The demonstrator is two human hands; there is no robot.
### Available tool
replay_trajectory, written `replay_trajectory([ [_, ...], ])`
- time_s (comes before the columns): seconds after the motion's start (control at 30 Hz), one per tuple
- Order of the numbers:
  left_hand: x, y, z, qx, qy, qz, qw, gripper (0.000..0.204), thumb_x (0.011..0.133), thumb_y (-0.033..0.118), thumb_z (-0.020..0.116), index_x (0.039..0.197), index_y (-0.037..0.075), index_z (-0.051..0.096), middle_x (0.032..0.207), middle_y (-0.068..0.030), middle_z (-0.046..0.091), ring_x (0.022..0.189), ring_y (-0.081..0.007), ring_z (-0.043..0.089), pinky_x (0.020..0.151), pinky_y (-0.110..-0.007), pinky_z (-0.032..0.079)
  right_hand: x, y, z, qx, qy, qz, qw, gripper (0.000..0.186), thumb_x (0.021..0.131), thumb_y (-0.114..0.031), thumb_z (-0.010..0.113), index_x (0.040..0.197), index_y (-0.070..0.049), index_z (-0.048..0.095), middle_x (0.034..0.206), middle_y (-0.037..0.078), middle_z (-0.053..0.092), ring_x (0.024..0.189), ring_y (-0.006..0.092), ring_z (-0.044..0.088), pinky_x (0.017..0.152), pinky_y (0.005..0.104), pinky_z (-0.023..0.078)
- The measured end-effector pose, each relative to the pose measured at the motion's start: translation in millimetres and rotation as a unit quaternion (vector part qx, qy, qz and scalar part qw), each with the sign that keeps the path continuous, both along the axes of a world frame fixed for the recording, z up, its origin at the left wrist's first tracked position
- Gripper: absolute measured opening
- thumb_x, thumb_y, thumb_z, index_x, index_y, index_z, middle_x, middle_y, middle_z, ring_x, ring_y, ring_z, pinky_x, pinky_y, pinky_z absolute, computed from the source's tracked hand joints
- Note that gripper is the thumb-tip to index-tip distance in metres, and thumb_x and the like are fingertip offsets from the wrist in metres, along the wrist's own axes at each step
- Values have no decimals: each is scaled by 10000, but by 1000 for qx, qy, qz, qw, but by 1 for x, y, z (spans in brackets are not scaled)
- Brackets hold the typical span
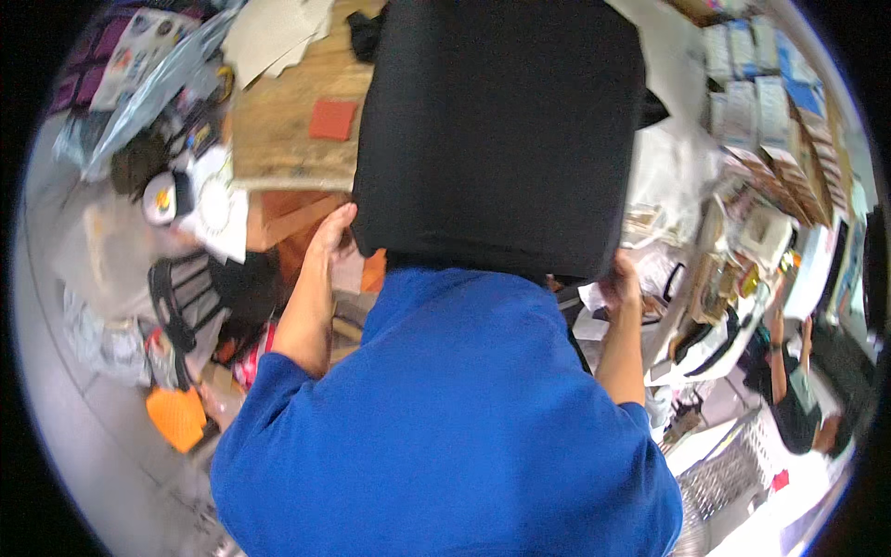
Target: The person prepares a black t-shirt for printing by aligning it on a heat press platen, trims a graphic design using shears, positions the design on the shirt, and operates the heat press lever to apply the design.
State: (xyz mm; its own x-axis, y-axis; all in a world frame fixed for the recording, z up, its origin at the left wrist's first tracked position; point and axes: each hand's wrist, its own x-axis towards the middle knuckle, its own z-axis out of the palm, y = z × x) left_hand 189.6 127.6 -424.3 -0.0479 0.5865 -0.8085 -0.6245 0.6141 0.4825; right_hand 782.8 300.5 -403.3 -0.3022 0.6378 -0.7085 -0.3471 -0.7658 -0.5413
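Note:
A large black rectangular piece [501,130] with rounded corners, apparently covered in fabric, spans the upper middle of the view. I cannot make out exactly what kind of thing it is. At its near left corner, my left hand [336,234] grips the edge, thumb up and the other fingers mostly hidden. My right hand [624,280] is closed round the near right corner, its fingers partly behind the black piece. The near edge is close to my body, and the far part reaches over a wooden table [278,172]. What lies beneath it is hidden.
On the table are a small red square [332,119] and beige sheets [276,35]. A black slatted chair [181,297] and bags stand at left. Cluttered shelves [742,251] and stacked boxes [756,84] line the right. Another person [800,399] is at far right.

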Motion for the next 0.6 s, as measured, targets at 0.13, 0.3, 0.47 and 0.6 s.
replay_trajectory([
  [0.13, -19, -6, 9, 43, -9, 54, 998, 258, 999, 227, 595, 1181, 46, 623, 1068, -79, 704, 943, -219, 680, 863, -428, 555, 4, 3, 3, 23, -50, -5, 998, 199, 998, -235, 610, 1049, -46, 646, 1118, 83, 708, 1021, 207, 673, 940, 370, 519],
  [0.3, -1, 14, 16, 3, 220, -141, 965, 267, 943, 309, 691, 1015, 59, 745, 922, -12, 709, 852, -114, 590, 791, -324, 485, 44, 0, -71, 178, -250, 189, 933, 392, 1019, -350, 553, 1063, 15, 691, 920, 31, 695, 813, 120, 623, 716, 295, 502],
  [0.47, -81, -53, -28, -139, 486, 239, 829, 356, 869, 346, 731, 848, -9, 738, 742, -76, 714, 638, -201, 651, 625, -388, 505, 42, -8, -5, 199, -566, 360, 714, 339, 939, -355, 641, 752, -75, 597, 679, 9, 570, 630, 159, 587, 543, 335, 469],
  [0.6, -206, -170, -97, -339, 494, 399, 694, 409, 848, 313, 759, 908, -88, 700, 897, -196, 731, 820, -283, 710, 705, -426, 533, 26, -50, 41, -8, -510, 320, 798, 420, 1021, -451, 524, 759, -125, 555, 596, 9, 539, 492, 125, 549, 428, 256, 434],
])
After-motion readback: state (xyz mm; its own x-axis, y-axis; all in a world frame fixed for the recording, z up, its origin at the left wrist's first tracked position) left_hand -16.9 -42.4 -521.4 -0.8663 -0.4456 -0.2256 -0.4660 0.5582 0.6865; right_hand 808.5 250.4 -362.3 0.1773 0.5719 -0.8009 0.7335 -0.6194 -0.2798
